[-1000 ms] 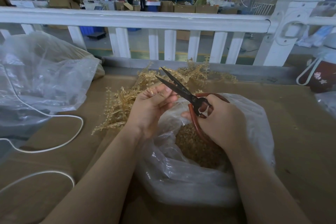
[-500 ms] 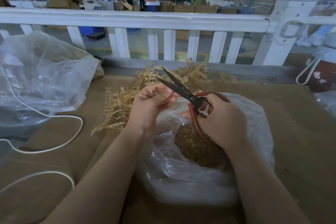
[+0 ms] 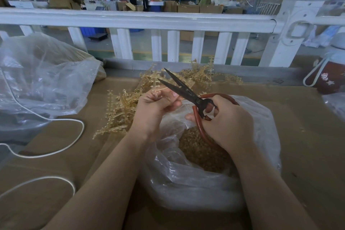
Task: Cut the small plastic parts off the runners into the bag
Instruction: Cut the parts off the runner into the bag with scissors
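My left hand pinches a thin yellowish plastic runner just above the mouth of a clear plastic bag. Black scissors with red loop handles are gripped by my right hand; the blades stand apart, with the runner between them near my left fingertips. Inside the bag lies a heap of small tan cut parts. A pile of uncut runners lies on the cardboard behind and left of my left hand.
A large crumpled clear bag lies at the left, a white cord looping in front of it. A white railing borders the far edge. A dark red flask stands at the right. People work in the background.
The scissors and both hands have barely shifted. The blades stay apart around the runner.
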Demonstrator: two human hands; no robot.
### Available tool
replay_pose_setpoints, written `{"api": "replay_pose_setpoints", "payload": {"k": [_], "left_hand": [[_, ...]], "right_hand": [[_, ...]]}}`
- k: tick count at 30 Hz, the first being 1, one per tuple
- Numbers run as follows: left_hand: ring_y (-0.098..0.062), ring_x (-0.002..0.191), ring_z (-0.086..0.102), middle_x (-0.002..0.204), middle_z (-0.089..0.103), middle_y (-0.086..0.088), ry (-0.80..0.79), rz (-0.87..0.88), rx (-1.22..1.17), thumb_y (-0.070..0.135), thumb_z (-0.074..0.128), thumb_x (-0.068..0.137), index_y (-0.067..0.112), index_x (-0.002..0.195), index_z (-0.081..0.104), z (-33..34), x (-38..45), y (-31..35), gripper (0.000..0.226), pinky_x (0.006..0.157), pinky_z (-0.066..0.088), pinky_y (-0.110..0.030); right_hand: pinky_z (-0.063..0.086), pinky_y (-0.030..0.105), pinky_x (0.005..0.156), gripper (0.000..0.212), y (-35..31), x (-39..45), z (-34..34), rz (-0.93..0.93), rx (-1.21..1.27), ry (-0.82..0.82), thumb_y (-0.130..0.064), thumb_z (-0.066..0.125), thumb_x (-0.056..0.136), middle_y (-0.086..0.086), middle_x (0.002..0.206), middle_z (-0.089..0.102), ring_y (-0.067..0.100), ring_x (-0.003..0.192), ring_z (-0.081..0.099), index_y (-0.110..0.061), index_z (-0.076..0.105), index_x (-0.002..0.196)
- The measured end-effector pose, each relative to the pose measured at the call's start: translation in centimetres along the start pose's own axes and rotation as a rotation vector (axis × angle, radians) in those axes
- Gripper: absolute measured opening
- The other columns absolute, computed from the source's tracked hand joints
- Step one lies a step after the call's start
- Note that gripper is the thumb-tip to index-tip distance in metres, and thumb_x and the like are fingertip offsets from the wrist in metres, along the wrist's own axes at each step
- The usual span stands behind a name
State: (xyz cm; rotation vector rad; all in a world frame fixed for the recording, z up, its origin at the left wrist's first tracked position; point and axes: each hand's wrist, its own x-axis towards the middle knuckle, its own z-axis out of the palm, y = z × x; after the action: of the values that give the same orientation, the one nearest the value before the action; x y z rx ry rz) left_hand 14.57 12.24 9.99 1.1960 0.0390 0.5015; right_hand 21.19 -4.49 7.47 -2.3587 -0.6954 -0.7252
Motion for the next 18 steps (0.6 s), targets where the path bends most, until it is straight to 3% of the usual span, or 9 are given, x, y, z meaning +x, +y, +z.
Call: {"api": "replay_pose_setpoints", "payload": {"k": [7,13,18], "left_hand": [[-0.011,0.065,0.064,0.069,0.07,-0.002,-0.012,-0.026,-0.013,0.012,0.067,0.076,0.007,0.074,0.067,-0.02,-0.06,0.14,0.005,0.068,0.054,-0.021],[-0.011,0.066,0.063,0.069,0.069,-0.002,-0.011,-0.026,0.002,0.013,0.068,0.075,0.006,0.078,0.068,-0.09,-0.04,0.16,0.008,0.069,0.055,-0.021],[-0.011,0.066,0.064,0.069,0.07,-0.001,-0.006,-0.036,0.012,0.014,0.067,0.076,0.008,0.078,0.07,-0.06,-0.09,0.26,0.007,0.068,0.054,-0.021]], "right_hand": [[0.051,0.028,0.053,0.055,-0.02,0.15,-0.05,-0.017,-0.009,0.032,-0.085,0.059,0.072,-0.014,0.067,0.057,0.007,0.059,0.053,-0.03,0.055,0.074],[0.037,0.015,0.049,0.051,-0.1,0.09,-0.16,-0.048,0.016,0.046,-0.079,0.064,0.072,-0.016,0.064,0.055,0.005,0.056,0.051,-0.029,0.055,0.072],[0.035,0.012,0.05,0.053,-0.06,0.01,-0.11,-0.046,0.032,0.05,-0.078,0.064,0.073,-0.016,0.064,0.055,0.004,0.054,0.05,-0.026,0.061,0.072]]}}
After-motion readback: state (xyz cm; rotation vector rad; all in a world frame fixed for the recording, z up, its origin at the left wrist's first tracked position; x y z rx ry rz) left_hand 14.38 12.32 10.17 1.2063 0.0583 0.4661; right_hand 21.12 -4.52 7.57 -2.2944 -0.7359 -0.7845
